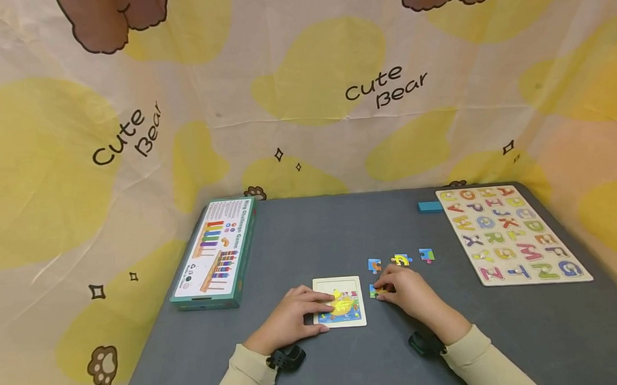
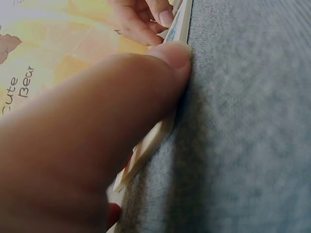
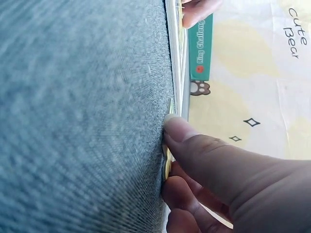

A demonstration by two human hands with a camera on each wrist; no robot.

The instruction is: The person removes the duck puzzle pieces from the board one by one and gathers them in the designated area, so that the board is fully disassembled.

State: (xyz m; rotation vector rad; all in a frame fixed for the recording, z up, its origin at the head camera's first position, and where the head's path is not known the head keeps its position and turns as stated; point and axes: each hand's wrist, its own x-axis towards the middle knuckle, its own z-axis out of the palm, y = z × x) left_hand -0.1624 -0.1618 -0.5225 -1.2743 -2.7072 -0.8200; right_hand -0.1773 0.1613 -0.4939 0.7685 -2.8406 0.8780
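Note:
My left hand (image 1: 296,312) rests on a small white-framed jigsaw puzzle board (image 1: 363,314) with a yellow duck picture. Its fingers lie out over the picture, and the left wrist view has the thumb (image 2: 170,53) pressing at the board's edge. Just right of the board, my right hand (image 1: 413,291) pinches a small jigsaw piece (image 1: 372,291) at table level. That piece (image 3: 167,165) appears edge-on between thumb and fingers in the right wrist view. Behind this hand lie three loose pieces: one orange and blue (image 1: 374,265), one yellow (image 1: 402,259), one blue-green (image 1: 426,255).
At the left of the grey table (image 1: 337,232) lies a green and white Ring Challenge Game box (image 1: 214,250). A wooden alphabet board (image 1: 515,234) lies on the right, with a blue block (image 1: 430,207) beside its far corner. A patterned cloth (image 1: 302,70) hangs behind.

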